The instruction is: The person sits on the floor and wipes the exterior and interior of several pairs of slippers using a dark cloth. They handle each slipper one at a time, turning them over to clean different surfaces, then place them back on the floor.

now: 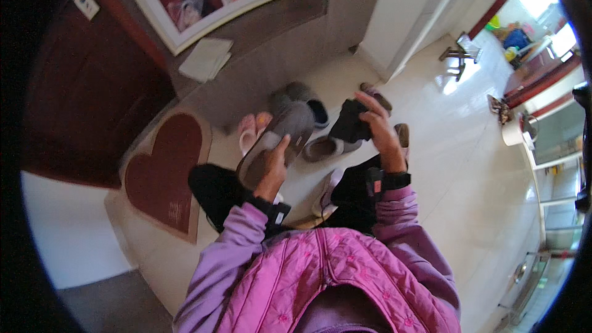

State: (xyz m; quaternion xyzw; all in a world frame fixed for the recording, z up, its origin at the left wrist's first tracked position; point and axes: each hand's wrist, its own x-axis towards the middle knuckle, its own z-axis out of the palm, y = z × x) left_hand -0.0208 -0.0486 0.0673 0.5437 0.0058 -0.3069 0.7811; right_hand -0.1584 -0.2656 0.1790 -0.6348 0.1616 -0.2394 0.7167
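Note:
My left hand (274, 166) grips a grey-brown slipper (296, 125) by its side, with the thumb laid along it. The slipper is raised over the floor in front of my knees. In my right hand (385, 136) is a crumpled black cloth (348, 121), held between fingers and thumb, just right of the slipper and apart from it. Below the cloth lies a grey slipper with a brown lining (321, 149). Dark grey footwear (296, 92) stands behind the raised slipper, partly hidden by it.
Small pink slippers (254, 127) sit left of the raised slipper. A brown heart-shaped mat (166, 175) lies before a dark red door (88, 92). More brown footwear (377, 96) is beyond my right hand. Papers (206, 59) rest below a picture frame (208, 27). A low stool (460, 58) stands farther off.

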